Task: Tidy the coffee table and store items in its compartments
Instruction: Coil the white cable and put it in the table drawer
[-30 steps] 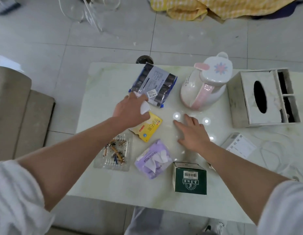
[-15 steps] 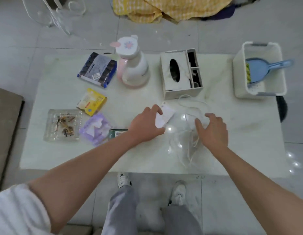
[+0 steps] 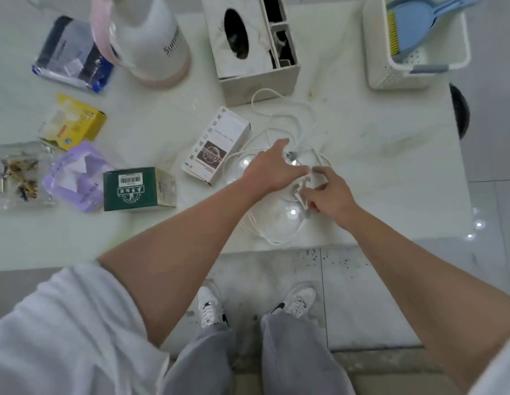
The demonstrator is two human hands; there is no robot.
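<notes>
A tangled white cable (image 3: pixel 277 118) with small plugs lies on the white marble coffee table (image 3: pixel 385 155), near its front edge. My left hand (image 3: pixel 272 170) reaches over the tangle and its fingertips pinch the cable near a plug. Just to its right, my right hand (image 3: pixel 331 195) has its fingers curled on a bunch of the same cable. A white medicine box (image 3: pixel 216 143) lies left of the cable. Behind it stands a white tissue box holder (image 3: pixel 219 38) with two side compartments (image 3: pixel 279 32).
A green box (image 3: pixel 139 189), purple tissue pack (image 3: pixel 77 178), yellow box (image 3: pixel 77 124), clear tray (image 3: pixel 14 175), dark blue package (image 3: pixel 68 52) and white-pink kettle (image 3: pixel 151 38) fill the left half. A white basket (image 3: pixel 390 75) with a blue dustpan (image 3: pixel 413 27) stands at the back right.
My view has dropped closer to the table. Both hands have closed in on the white cable. The medicine box that my left hand touched now lies free to the left.
</notes>
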